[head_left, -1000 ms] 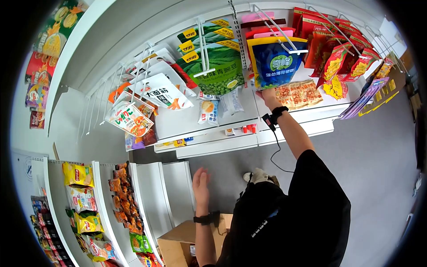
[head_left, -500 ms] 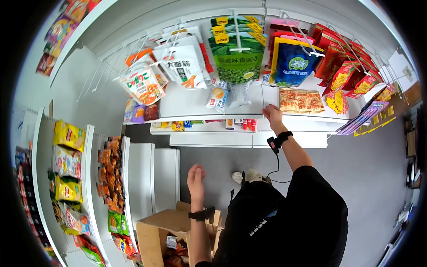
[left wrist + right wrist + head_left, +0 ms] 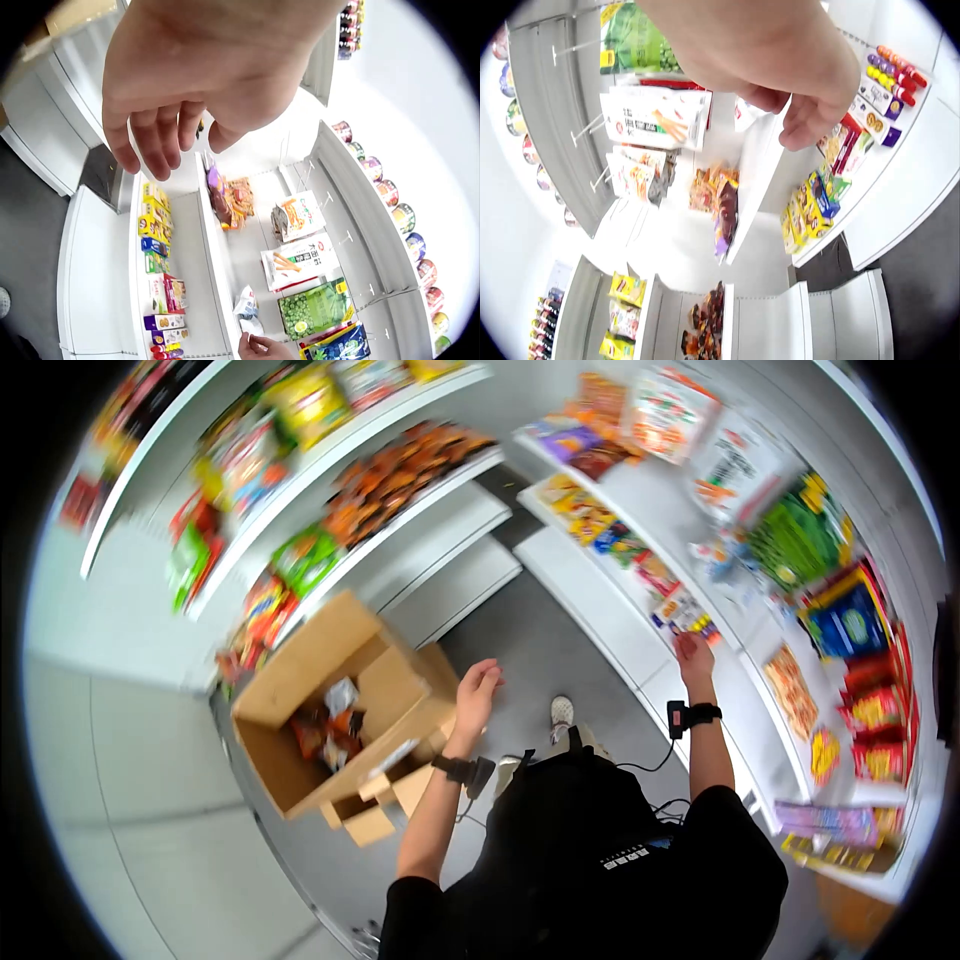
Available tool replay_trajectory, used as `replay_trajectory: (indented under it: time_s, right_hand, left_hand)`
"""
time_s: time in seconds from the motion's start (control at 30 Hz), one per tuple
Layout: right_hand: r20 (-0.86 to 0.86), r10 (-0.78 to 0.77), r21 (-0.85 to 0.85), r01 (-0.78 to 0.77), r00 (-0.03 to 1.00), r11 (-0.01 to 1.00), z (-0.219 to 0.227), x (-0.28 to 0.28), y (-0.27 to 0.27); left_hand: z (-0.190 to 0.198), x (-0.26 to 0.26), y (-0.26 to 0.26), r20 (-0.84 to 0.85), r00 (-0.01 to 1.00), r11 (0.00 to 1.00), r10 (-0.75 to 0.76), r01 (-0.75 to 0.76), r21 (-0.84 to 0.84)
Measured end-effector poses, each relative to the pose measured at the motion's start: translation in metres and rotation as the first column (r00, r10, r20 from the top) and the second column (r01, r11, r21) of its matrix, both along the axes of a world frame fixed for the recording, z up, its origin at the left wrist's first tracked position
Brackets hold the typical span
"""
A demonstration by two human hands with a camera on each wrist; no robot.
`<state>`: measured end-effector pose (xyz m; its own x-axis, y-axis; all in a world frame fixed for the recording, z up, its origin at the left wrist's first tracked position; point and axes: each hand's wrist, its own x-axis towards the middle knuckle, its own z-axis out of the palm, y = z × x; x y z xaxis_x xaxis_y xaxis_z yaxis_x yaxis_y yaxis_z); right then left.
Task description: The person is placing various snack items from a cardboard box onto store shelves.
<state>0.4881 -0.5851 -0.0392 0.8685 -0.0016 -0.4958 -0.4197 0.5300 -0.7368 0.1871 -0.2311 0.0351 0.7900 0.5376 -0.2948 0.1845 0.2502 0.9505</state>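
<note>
In the head view my left hand [image 3: 478,700] hangs in the air over the floor, right of a cardboard box [image 3: 290,660] with several packets inside. Its fingers droop loosely in the left wrist view, holding nothing. My right hand [image 3: 694,660] is in front of the right-hand shelves, near small boxes [image 3: 682,610] on the lower shelf. In the right wrist view its fingers are bent loosely and nothing shows in them. A green pea bag [image 3: 795,540], a blue bag [image 3: 848,622] and a white bag [image 3: 740,465] stand along the upper shelf.
Shelves [image 3: 400,415] at the upper left bear yellow bags [image 3: 308,405] and orange-brown packets [image 3: 405,475]. Flattened or smaller cardboard pieces [image 3: 370,820] lie beside the box. A cable [image 3: 655,765] hangs from the right wrist camera.
The head view has swung left, bringing the whole cardboard box into sight. My right hand has come away from the shelf edge below the blue bag. My left hand stays empty.
</note>
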Motion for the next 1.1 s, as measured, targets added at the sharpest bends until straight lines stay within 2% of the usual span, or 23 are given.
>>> replay_trajectory:
  time_s: [0.07, 0.1, 0.23, 0.37, 0.47, 0.57, 0.7, 0.77, 0.9, 1.1]
  right_hand:
    - [0.010, 0.133, 0.062, -0.133, 0.991, 0.989, -0.008, -0.011, 0.031]
    - [0.033, 0.177, 0.041, -0.178, 0.984, 0.983, -0.011, -0.019, 0.048]
    - [-0.034, 0.343, 0.061, -0.341, 0.939, 0.938, -0.007, -0.050, 0.129]
    - [-0.010, 0.556, 0.107, -0.552, 0.831, 0.827, 0.004, -0.076, 0.208]
    - [0.008, 0.651, 0.079, -0.650, 0.759, 0.756, 0.032, -0.105, 0.269]
    - [0.014, 0.751, 0.100, -0.748, 0.660, 0.656, 0.052, -0.125, 0.324]
    - [0.004, 0.848, 0.129, -0.841, 0.530, 0.525, 0.078, -0.153, 0.392]
    - [0.006, 0.891, 0.145, -0.882, 0.453, 0.448, 0.087, -0.164, 0.425]
    - [-0.004, 0.953, 0.087, -0.950, 0.302, 0.301, 0.100, -0.180, 0.489]
    - [-0.072, 0.997, -0.034, -0.999, -0.024, -0.027, 0.141, -0.199, 0.595]
  left_hand:
    - [-0.005, -0.042, 0.013, 0.013, 0.996, 0.996, 0.084, -0.084, -0.007]
    - [-0.006, -0.063, 0.017, 0.023, 0.990, 0.990, 0.140, -0.140, -0.025]
    - [-0.014, -0.142, 0.040, -0.059, 0.943, 0.945, 0.327, -0.325, 0.033]
    - [-0.019, -0.208, 0.056, -0.084, 0.871, 0.875, 0.484, -0.485, 0.010]
    - [-0.026, -0.246, 0.064, -0.087, 0.805, 0.808, 0.586, -0.589, -0.009]
    - [-0.038, -0.281, 0.073, -0.081, 0.742, 0.739, 0.666, -0.670, -0.063]
    - [-0.049, -0.320, 0.085, -0.086, 0.644, 0.643, 0.760, -0.765, -0.046]
    - [-0.053, -0.333, 0.095, -0.082, 0.583, 0.576, 0.808, -0.811, -0.102]
    - [-0.066, -0.353, 0.128, -0.075, 0.476, 0.461, 0.876, -0.873, -0.158]
    - [-0.095, -0.399, 0.198, -0.091, 0.308, 0.285, 0.947, -0.937, -0.202]
